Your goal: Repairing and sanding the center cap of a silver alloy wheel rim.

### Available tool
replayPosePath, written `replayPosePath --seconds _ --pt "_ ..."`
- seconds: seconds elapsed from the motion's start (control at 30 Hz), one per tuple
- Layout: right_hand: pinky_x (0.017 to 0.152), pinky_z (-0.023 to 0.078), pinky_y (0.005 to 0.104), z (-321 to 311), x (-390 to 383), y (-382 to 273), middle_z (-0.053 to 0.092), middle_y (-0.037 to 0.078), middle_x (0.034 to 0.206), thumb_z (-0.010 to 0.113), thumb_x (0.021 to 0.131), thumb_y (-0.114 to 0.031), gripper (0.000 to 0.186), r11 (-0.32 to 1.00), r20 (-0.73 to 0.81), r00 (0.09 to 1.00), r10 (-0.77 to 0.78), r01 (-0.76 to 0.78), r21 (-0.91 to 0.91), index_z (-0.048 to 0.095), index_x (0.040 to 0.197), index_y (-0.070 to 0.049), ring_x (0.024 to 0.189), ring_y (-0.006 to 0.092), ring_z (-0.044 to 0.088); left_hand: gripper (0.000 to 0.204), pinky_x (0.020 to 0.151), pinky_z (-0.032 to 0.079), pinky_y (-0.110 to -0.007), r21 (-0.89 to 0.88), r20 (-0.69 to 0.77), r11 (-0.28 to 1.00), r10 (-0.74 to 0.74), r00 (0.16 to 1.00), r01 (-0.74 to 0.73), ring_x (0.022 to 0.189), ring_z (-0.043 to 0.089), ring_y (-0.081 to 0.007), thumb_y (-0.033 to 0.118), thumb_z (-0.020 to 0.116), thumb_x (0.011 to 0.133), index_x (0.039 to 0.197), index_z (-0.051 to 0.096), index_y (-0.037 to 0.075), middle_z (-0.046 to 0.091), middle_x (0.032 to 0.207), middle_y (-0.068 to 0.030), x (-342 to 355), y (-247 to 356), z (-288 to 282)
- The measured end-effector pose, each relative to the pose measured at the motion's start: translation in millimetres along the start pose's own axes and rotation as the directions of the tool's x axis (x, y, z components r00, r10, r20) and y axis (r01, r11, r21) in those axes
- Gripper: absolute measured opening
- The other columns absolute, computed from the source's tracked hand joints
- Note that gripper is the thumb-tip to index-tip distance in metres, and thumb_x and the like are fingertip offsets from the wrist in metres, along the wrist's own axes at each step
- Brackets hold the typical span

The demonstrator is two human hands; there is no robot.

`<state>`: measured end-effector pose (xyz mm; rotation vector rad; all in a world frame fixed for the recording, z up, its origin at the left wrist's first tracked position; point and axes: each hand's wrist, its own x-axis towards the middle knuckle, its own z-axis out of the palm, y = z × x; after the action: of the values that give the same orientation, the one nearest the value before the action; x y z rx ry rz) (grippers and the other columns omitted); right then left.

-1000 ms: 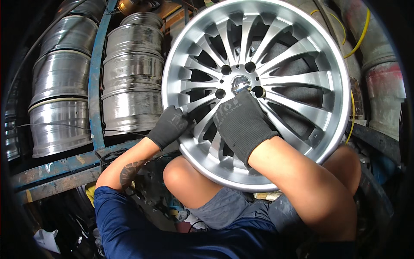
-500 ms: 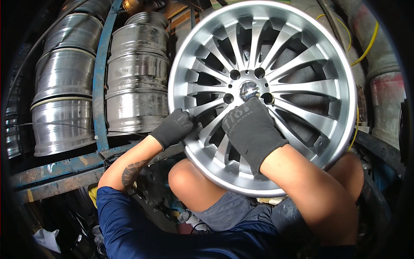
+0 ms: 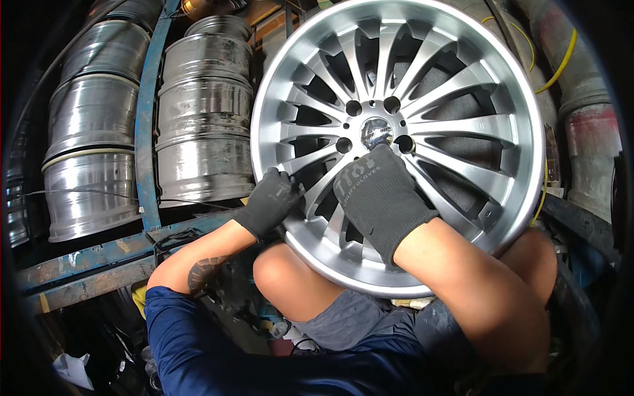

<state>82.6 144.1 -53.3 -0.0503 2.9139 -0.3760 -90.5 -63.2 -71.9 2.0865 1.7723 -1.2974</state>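
A large silver alloy wheel rim [image 3: 492, 125] with many slim spokes leans upright against my knees, its face toward me. In its hub sits a shiny round centre cap [image 3: 376, 134] among the bolt holes. My left hand [image 3: 272, 200], in a dark grey work glove, is curled over the rim's lower left lip. My right hand [image 3: 380, 198], gloved alike, is closed just below the centre cap, its back toward me. The right fingertips are hidden, along with anything they may hold.
Stacked bare metal wheel barrels [image 3: 205, 112] stand on the left behind a blue metal rack post [image 3: 146, 125]. A worn blue rack beam [image 3: 99, 261] runs below them. To the right are grey cylinders [image 3: 588, 158] and a yellow hose [image 3: 563, 66].
My left hand's fingers have loosened from a tight fist and spread more over the rim's lip. The right hand stays by the hub. The whole view has shifted slightly.
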Motion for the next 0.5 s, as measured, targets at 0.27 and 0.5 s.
replayPosePath --seconds 0.27,0.5 --pt "0.069 0.049 0.0378 0 -4 4 0.074 0.002 0.084 0.064 0.09 -0.018 0.013 1.0 -0.011 1.0 -0.001 0.0 -0.017 0.076 0.089 -0.015 0.081 0.0194 0.072 0.024 0.073 0.043 -0.038 -0.051 -0.066 0.998 0.037 0.997 -0.04 0.083 0.062 -0.0226 0.018 0.054 0.091 0.111 0.067 0.015 0.065 0.088 -0.0048 2 -5 9" --pt "0.069 0.049 0.037 -4 -2 5 0.074 0.0 0.079 0.065 0.089 -0.019 0.012 1.0 0.028 1.0 -0.003 0.003 -0.019 0.077 0.087 -0.017 0.079 0.019 0.072 0.021 0.071 0.044 -0.039 -0.069 -0.014 0.996 0.054 0.998 -0.055 0.08 0.062 -0.0229 0.016 0.055 0.091 0.107 0.068 0.015 0.065 0.084 -0.0054 7 -6 4"
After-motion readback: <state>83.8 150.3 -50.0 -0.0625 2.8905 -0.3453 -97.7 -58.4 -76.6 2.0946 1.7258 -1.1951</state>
